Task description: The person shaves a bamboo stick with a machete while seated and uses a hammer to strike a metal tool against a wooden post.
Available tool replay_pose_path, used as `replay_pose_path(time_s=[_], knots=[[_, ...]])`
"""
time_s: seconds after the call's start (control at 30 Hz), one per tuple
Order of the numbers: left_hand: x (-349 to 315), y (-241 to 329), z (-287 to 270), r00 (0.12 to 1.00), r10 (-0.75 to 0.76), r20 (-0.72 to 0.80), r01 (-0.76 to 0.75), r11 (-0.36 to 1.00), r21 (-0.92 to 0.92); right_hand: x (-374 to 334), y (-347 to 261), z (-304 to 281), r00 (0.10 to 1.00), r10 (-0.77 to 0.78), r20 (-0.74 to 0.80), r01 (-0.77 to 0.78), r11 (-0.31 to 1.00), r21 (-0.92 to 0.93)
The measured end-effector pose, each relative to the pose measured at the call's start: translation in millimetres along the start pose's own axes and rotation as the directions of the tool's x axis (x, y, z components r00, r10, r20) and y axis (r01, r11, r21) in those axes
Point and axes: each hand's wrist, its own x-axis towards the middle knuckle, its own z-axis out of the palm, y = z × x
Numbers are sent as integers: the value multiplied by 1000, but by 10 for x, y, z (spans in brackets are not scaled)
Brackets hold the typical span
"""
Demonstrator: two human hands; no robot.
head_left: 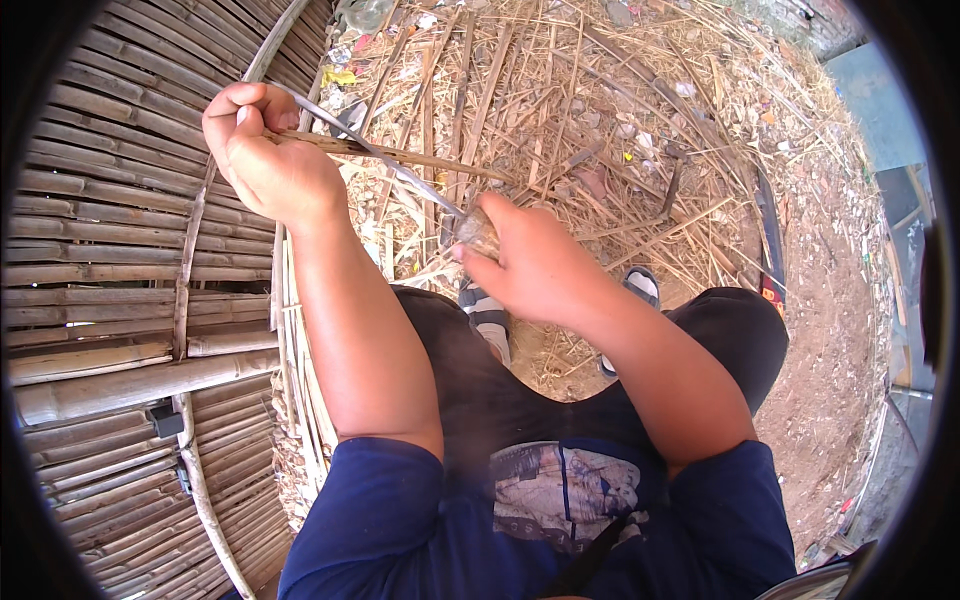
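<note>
My left hand [275, 165], raised beside the slatted bamboo wall, is closed around one end of a split bamboo strip [440, 160]. The strip reaches out to the right, its far end past the knife. In my right hand [530, 262], above my feet, is a knife with a thick brown handle [478, 232]. Its long grey blade [415, 184] runs up and left, crossing the strip and passing near the fingers of my left hand. Whether blade and strip touch cannot be made out for certain.
A bamboo slat wall [105, 240] fills the left side. Pale split strips [300, 370] lie between it and my left arm. Straw and bamboo shavings [590, 130] litter the ground ahead. A long dark piece [770, 240] lies right of my knee; a bluish sheet [870, 105] stands farther right.
</note>
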Motion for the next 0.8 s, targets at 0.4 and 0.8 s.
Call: replay_pose_path(time_s=[0.4, 0.8], knots=[[9, 11, 22, 996, -63, 60, 68, 994, -84, -23, 352, 27, 996, 80, 45, -85, 989, 122], [146, -16, -275, 957, -230, 177, 284, 871, -402, 99, 794, 540, 991, 130, -18, -128, 988, 90]])
